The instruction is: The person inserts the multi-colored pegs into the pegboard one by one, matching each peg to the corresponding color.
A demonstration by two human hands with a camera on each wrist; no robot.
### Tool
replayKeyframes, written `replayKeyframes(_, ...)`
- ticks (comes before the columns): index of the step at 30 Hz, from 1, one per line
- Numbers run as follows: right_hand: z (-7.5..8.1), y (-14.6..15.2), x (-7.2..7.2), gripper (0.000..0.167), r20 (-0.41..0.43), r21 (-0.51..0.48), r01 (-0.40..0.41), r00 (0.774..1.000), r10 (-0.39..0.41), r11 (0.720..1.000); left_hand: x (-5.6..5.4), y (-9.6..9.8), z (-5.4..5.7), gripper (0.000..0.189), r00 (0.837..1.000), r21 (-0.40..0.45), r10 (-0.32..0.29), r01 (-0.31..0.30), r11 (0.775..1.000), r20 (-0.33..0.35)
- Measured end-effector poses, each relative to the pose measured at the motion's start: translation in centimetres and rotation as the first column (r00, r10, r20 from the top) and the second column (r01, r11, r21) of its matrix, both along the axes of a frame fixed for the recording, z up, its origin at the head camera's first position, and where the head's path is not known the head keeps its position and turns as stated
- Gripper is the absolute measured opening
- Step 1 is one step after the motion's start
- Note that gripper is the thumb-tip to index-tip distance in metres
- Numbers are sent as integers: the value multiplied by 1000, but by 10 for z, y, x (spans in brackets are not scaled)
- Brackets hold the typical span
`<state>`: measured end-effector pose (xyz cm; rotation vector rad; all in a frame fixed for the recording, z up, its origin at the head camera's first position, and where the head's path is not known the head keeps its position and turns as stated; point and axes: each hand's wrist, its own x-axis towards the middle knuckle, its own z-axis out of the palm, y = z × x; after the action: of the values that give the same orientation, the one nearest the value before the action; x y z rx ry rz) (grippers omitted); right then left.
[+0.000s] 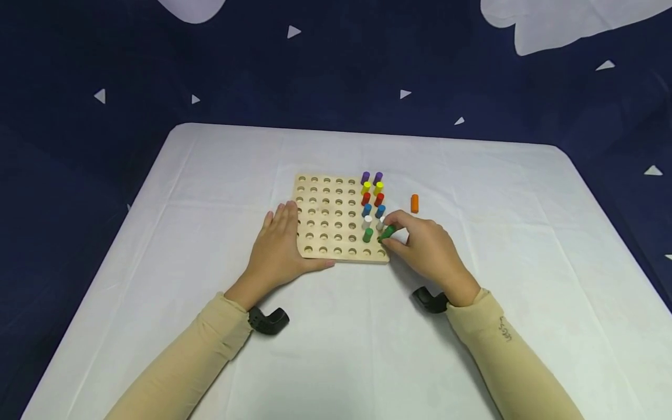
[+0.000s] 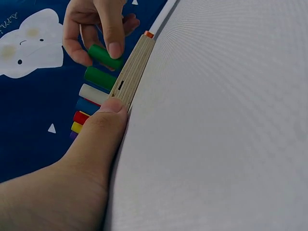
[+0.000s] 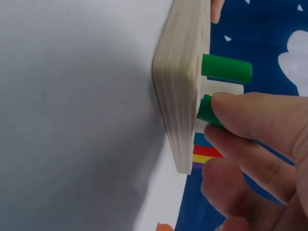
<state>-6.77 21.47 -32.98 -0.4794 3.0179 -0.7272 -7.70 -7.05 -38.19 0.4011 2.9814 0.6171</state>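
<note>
A wooden pegboard (image 1: 332, 217) with rows of round holes lies on the table. My right hand (image 1: 427, 248) pinches a green peg (image 2: 105, 57) between thumb and fingers, tilted, its lower end right at a hole in the rightmost column. Flat along the board's left side, my left hand (image 1: 278, 242) rests with straight fingers, its thumb along the front edge. Two columns of pegs stand at the right: purple, yellow, red, blue and white pairs, plus another green peg (image 3: 226, 69) beside the held one. The white peg (image 1: 381, 224) behind my right fingers is partly hidden.
A loose orange peg (image 1: 415, 203) lies on the white tablecloth (image 1: 210, 192) right of the board. Each wrist wears a black device (image 1: 269, 321). Beyond the table's far edge hangs a dark blue cloth (image 1: 336, 70) with white shapes.
</note>
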Motion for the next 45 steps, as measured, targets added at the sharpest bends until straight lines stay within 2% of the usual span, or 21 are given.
replayKeyframes(12, -4, -8, 0, 27, -19, 58, -27, 999, 28, 998, -1, 1, -1, 145, 1000, 2, -4, 4, 1000, 5)
replayKeyframes(18, 3, 0, 1, 28, -29, 37, -30, 999, 31, 999, 0, 0, -1, 145, 1000, 0, 4, -4, 1000, 6)
replayKeyframes(20, 8, 9, 1, 26, -56, 14, 6, 998, -5, 1000, 0, 0, -1, 145, 1000, 2, 5, -5, 1000, 6)
replayKeyframes(23, 17, 28, -2, 28, -78, -11, 113, 991, -113, 994, 0, 0, 0, 145, 1000, 6, 4, -4, 1000, 8)
replayKeyframes(26, 19, 47, -5, 34, -32, 21, 227, 974, -226, 974, 0, -1, 0, 145, 1000, 8, 5, -5, 1000, 10)
replayKeyframes(28, 18, 56, -7, 41, 38, 72, 258, 965, -261, 964, 1, -3, 0, 145, 1000, 9, 7, -7, 1000, 14)
replayKeyframes(32, 6, 62, -12, 54, 168, 170, 205, 958, -234, 964, 2, -5, -1, 145, 1000, 17, 13, -13, 1000, 17)
replayKeyframes(35, -4, 59, -15, 54, 208, 213, 139, 961, -183, 967, 3, -6, -3, 145, 1000, 24, 17, -17, 1000, 21)
replayKeyframes(41, -12, 52, -16, 38, 189, 241, 104, 970, -151, 965, 2, -4, -5, 145, 1000, 35, 14, -14, 999, 16)
replayKeyframes(45, -11, 48, -16, 35, 155, 178, 127, 976, -155, 976, 1, -3, -5, 146, 1000, 35, 12, -12, 999, 3)
